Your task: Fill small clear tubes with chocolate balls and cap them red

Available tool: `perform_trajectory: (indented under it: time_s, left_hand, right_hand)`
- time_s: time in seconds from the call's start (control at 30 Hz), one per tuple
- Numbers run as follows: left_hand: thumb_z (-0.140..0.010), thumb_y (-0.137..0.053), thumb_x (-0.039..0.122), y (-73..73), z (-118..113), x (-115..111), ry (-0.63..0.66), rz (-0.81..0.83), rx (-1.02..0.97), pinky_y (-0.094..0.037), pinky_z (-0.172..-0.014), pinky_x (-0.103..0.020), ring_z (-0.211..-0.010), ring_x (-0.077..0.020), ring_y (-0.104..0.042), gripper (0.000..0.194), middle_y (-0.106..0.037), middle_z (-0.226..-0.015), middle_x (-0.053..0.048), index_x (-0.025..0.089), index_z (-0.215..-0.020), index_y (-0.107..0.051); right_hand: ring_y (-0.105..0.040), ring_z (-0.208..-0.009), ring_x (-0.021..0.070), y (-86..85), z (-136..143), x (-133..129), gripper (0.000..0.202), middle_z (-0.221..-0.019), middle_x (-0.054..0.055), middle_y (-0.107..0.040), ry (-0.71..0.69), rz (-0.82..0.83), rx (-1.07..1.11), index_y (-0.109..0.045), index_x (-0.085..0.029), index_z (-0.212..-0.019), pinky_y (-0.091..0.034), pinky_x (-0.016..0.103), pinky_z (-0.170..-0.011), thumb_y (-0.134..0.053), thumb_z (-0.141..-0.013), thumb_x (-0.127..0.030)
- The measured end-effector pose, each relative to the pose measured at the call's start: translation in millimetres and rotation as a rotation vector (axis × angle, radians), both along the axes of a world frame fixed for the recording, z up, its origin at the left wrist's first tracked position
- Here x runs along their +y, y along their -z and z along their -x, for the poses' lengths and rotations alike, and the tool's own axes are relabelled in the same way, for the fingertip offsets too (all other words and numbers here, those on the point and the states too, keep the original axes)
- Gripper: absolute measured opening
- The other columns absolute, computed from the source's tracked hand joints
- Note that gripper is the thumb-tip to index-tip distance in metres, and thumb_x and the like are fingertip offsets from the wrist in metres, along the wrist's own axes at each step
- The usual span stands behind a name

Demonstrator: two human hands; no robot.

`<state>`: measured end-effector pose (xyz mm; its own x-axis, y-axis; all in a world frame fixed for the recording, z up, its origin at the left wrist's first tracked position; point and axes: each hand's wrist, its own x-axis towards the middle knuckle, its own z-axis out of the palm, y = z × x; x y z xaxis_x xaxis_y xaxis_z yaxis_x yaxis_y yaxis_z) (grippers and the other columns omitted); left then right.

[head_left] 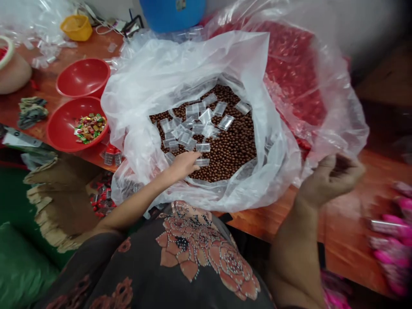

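Brown balls [238, 141] fill a white plastic bag [138, 81] with its mouth folded wide. Small clear plastic boxes [192, 111] lie scattered over the balls. At the near left of the opening, my left hand [186, 165] has its fingers closed on a clear box [202, 162]. Another clear box [203, 148] lies just beyond it. My right hand [334, 174] is to the right of the bag, near the edge of a clear bag with red contents [292, 73]. Its fingers are curled together and blurred; what they hold, if anything, is hidden.
Two red bowls [83, 77] stand left, the nearer holding wrapped sweets [90, 128]. A white tub [13, 68], a yellow container [76, 28] and a blue container [174, 15] stand farther back. Pink-capped items [392, 240] lie right. A cardboard box [61, 206] is below left.
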<state>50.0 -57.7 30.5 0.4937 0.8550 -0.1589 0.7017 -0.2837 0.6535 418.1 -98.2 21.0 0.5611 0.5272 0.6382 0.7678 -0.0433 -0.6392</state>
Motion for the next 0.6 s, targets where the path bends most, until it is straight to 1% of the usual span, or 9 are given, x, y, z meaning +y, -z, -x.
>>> perform_trajectory:
  time_s: [0.03,0.07,0.13,0.2,0.27,0.4,0.5,0.53,0.6]
  left_hand:
    - [-0.078,-0.072,0.017,-2.5,1.0,-0.9,0.016,0.022,-0.053,-0.046,-0.093,-0.043,-0.101,-0.0281,-0.062,0.035,-0.068,-0.110,-0.010,0.021,-0.112,-0.064]
    - [-0.078,-0.072,0.019,-6.5,1.7,-2.8,0.026,0.041,-0.113,-0.046,-0.093,-0.041,-0.100,-0.0264,-0.062,0.037,-0.067,-0.113,-0.009,0.022,-0.114,-0.062]
    - [-0.079,-0.072,0.023,-16.5,1.6,-8.6,0.028,0.074,-0.208,-0.047,-0.090,-0.038,-0.097,-0.0233,-0.063,0.039,-0.067,-0.113,-0.007,0.024,-0.116,-0.060]
    - [-0.079,-0.072,0.026,-26.0,1.0,-15.4,0.005,0.097,-0.259,-0.048,-0.086,-0.035,-0.094,-0.0209,-0.062,0.037,-0.067,-0.107,-0.005,0.023,-0.114,-0.060]
    - [-0.078,-0.073,0.029,-32.3,3.3,-21.8,-0.041,0.111,-0.288,-0.048,-0.080,-0.031,-0.089,-0.0183,-0.061,0.032,-0.066,-0.100,-0.004,0.022,-0.107,-0.062]
    - [-0.080,-0.071,0.030,-33.8,20.6,-30.2,-0.138,0.096,-0.348,-0.047,-0.072,-0.027,-0.081,-0.0138,-0.058,0.022,-0.060,-0.096,-0.002,0.021,-0.100,-0.067]
    - [-0.081,-0.069,0.028,-30.4,39.9,-30.6,-0.260,0.020,-0.364,-0.047,-0.074,-0.028,-0.081,-0.0141,-0.056,0.022,-0.058,-0.093,-0.002,0.023,-0.103,-0.069]
    - [-0.081,-0.068,0.026,-29.6,45.9,-29.4,-0.304,-0.006,-0.355,-0.048,-0.075,-0.029,-0.082,-0.0148,-0.056,0.023,-0.058,-0.092,-0.003,0.023,-0.105,-0.069]
    - [-0.080,-0.069,0.024,-29.0,54.1,-26.0,-0.348,0.004,-0.328,-0.048,-0.075,-0.030,-0.081,-0.0158,-0.056,0.030,-0.060,-0.093,-0.003,0.024,-0.110,-0.066]
  right_hand:
    - [-0.060,-0.084,0.0229,-12.1,19.2,-6.1,0.032,-0.096,0.011,-0.060,-0.037,-0.060,0.025,-0.061,-0.015,-0.106,-0.048,0.041,-0.074,-0.053,-0.091,-0.041]
    - [-0.061,-0.084,0.0213,-23.4,42.1,-11.9,0.026,-0.091,0.009,-0.061,-0.165,-0.034,0.036,-0.064,-0.017,-0.101,-0.049,0.040,-0.077,-0.055,-0.091,-0.039]
    - [-0.062,-0.090,0.0189,-39.7,91.9,-20.1,0.023,-0.100,0.007,-0.066,-0.614,0.249,0.013,-0.066,-0.021,-0.107,-0.051,0.037,-0.082,-0.058,-0.090,-0.034]
    - [-0.064,-0.096,0.0188,-44.7,135.0,-22.5,0.039,-0.114,0.007,-0.066,-0.958,0.475,0.009,-0.058,-0.026,-0.127,-0.053,0.038,-0.086,-0.061,-0.089,-0.035]
    - [-0.064,-0.102,0.0182,-40.5,161.6,-19.6,0.035,-0.114,0.006,-0.067,-1.097,0.604,0.041,-0.059,-0.028,-0.127,-0.053,0.038,-0.089,-0.057,-0.092,-0.034]
    - [-0.066,-0.100,0.0175,-27.6,171.7,-3.1,0.024,-0.110,0.002,-0.070,-1.139,0.752,0.101,-0.066,-0.026,-0.112,-0.052,0.035,-0.088,-0.060,-0.090,-0.034]
    - [-0.067,-0.090,0.0185,-23.8,166.8,12.1,0.020,-0.098,0.002,-0.073,-1.073,0.810,0.070,-0.070,-0.025,-0.102,-0.052,0.035,-0.083,-0.061,-0.088,-0.035]
    - [-0.066,-0.089,0.0185,-23.7,165.3,16.0,0.022,-0.099,0.003,-0.072,-1.023,0.786,0.089,-0.070,-0.024,-0.104,-0.052,0.035,-0.081,-0.059,-0.088,-0.035]
    - [-0.066,-0.093,0.0184,-26.4,162.4,20.2,0.036,-0.116,0.006,-0.068,-0.908,0.668,0.142,-0.063,-0.023,-0.123,-0.054,0.034,-0.080,-0.054,-0.090,-0.036]
